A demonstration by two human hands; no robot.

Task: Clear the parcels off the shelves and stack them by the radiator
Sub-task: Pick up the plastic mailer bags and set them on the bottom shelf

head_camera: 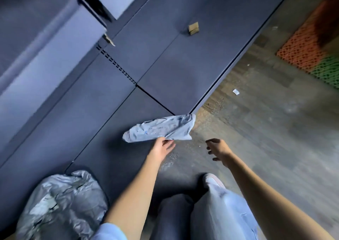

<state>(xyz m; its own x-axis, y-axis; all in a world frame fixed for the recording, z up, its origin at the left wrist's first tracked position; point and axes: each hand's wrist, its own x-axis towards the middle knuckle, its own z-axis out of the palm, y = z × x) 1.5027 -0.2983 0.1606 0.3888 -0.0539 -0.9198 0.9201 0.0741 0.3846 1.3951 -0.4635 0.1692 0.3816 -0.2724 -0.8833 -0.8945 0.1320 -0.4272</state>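
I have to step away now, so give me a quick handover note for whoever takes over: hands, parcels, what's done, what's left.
Left hand: touching the lower edge of the small grey parcel at the front edge of the low shelf; grip not clear.
Right hand: empty, open, above the floor.
Crumpled grey parcel: on the shelf at lower left.
Small brown box: farther back on the shelf.
Done: cannot tell; radiator not in view.
Left: move these three.

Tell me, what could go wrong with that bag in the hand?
The left hand pinches the small parcel only by its edge, so it might slip and drop. The right hand is empty and not supporting it. The big parcel lies beside the legs and could trip the person.
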